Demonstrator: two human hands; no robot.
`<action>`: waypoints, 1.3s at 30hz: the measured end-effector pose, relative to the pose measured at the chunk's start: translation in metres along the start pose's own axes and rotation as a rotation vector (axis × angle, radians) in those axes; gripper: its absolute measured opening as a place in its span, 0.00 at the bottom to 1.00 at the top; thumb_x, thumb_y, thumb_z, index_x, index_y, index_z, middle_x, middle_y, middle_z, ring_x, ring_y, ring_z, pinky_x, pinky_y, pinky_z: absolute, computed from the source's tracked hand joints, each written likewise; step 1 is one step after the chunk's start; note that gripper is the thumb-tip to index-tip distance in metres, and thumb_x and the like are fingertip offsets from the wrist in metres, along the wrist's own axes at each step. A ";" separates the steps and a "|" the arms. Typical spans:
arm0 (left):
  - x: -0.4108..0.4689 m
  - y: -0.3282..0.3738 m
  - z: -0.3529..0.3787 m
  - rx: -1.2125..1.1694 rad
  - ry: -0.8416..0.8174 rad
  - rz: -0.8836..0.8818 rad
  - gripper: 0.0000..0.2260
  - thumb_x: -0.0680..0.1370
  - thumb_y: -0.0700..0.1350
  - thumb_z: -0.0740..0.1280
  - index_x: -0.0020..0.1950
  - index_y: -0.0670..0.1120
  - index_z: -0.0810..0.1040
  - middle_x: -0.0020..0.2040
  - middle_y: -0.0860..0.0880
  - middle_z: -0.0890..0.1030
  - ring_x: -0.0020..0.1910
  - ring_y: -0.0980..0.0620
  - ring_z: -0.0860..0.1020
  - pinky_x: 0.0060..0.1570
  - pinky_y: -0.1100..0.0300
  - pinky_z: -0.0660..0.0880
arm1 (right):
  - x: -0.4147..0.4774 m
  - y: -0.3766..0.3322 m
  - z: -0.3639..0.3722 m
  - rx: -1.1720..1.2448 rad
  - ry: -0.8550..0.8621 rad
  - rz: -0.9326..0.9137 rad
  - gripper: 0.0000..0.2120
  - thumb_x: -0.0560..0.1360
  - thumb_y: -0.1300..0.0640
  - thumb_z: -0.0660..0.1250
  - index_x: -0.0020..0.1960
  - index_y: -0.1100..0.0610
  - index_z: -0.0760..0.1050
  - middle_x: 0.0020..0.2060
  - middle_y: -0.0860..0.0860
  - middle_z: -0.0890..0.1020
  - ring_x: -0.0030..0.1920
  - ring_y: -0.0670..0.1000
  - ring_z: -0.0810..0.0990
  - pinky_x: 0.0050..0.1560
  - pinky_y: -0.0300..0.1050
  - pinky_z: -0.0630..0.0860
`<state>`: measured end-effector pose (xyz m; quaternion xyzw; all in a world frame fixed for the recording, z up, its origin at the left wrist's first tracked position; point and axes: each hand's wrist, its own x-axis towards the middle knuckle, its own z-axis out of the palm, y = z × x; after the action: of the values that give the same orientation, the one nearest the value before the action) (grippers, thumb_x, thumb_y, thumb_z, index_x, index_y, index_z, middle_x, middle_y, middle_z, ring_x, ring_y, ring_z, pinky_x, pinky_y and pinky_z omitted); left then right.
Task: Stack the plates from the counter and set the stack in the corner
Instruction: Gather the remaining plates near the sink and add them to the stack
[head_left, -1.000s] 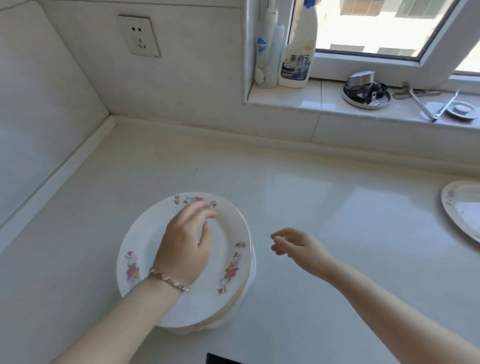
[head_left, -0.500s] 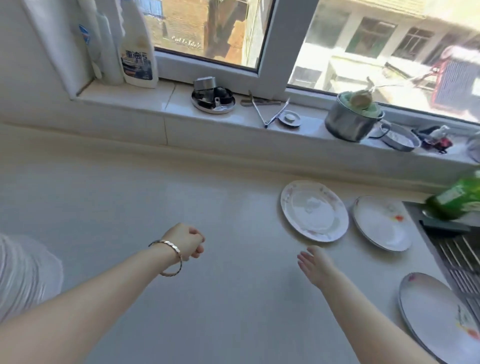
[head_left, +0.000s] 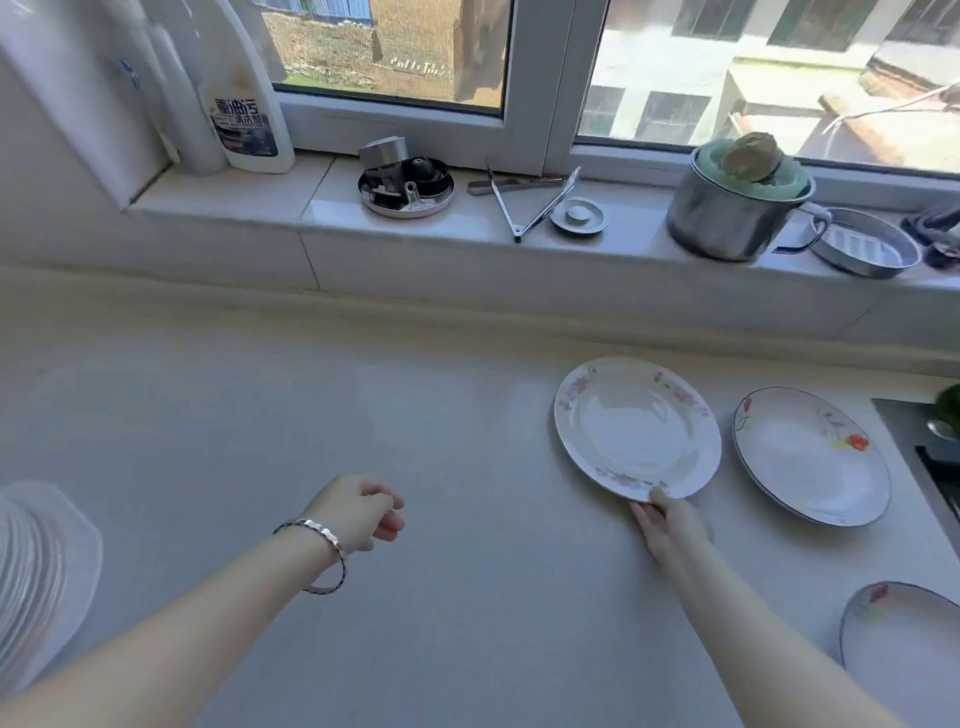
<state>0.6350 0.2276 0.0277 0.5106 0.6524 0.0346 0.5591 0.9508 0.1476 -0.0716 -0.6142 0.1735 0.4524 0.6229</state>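
A white plate with pink flowers (head_left: 636, 426) lies flat on the counter right of centre. My right hand (head_left: 670, 525) touches its near rim, thumb on the edge and fingers at its underside. A second plate with an orange flower (head_left: 810, 454) lies to its right, and a third plate (head_left: 904, 644) shows at the lower right edge. The plate stack (head_left: 41, 566) is blurred at the far left edge. My left hand (head_left: 358, 512), with a silver bracelet, hovers loosely curled over the bare counter, holding nothing.
The windowsill holds a cleaner bottle (head_left: 244, 104), a round metal tray of parts (head_left: 405, 187), tongs (head_left: 530, 208), a steel pot (head_left: 732, 213) and a metal dish (head_left: 862, 249). A sink edge (head_left: 930, 457) is at the far right. Pale counter (head_left: 260, 415) lies between the hands and the stack.
The view has swung right, away from the stack. My left hand left the stack's top plate. My right hand has reached forward to the near rim of the pink-flowered plate.
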 end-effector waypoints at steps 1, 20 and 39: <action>0.000 0.000 -0.001 -0.004 -0.002 -0.002 0.11 0.78 0.36 0.56 0.40 0.44 0.75 0.35 0.47 0.80 0.35 0.52 0.78 0.34 0.62 0.69 | -0.004 0.001 -0.004 -0.010 -0.014 -0.003 0.05 0.77 0.71 0.57 0.46 0.65 0.71 0.62 0.60 0.75 0.56 0.58 0.78 0.57 0.48 0.72; -0.052 -0.088 -0.192 0.075 0.404 0.204 0.16 0.78 0.50 0.61 0.34 0.41 0.69 0.28 0.43 0.75 0.26 0.46 0.73 0.28 0.60 0.66 | -0.264 0.108 0.128 -0.643 -0.763 -0.275 0.10 0.75 0.70 0.60 0.47 0.61 0.78 0.34 0.56 0.82 0.29 0.50 0.82 0.31 0.41 0.79; -0.117 -0.275 -0.402 0.177 0.619 -0.036 0.19 0.77 0.50 0.61 0.29 0.43 0.66 0.24 0.47 0.76 0.19 0.49 0.73 0.24 0.64 0.66 | -0.370 0.313 0.283 -1.467 -0.973 -0.585 0.10 0.75 0.57 0.59 0.54 0.57 0.74 0.17 0.45 0.72 0.20 0.43 0.67 0.28 0.36 0.65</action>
<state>0.1378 0.2259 0.0894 0.5107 0.8009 0.1213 0.2883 0.4155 0.2275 0.0755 -0.6165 -0.5987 0.4815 0.1719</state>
